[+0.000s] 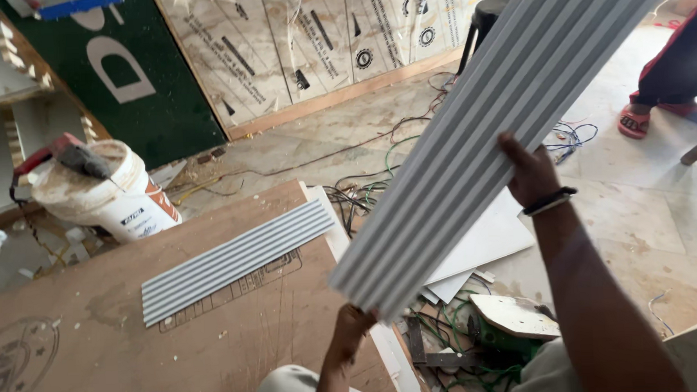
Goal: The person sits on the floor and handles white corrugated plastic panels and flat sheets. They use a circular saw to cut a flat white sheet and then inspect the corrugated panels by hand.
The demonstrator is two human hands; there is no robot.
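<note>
Left hand (352, 323), right hand (529, 172) grip grey fluted panel (502, 126); white bucket (102, 195) left.

Left hand (352, 323) low, right hand (529, 174) raised, both clasped

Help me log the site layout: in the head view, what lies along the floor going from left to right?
White bucket with a power tool on top → short fluted panel lying on the plywood sheet → tangle of wires → long fluted panel held by both hands → another person's sandalled foot.
</note>
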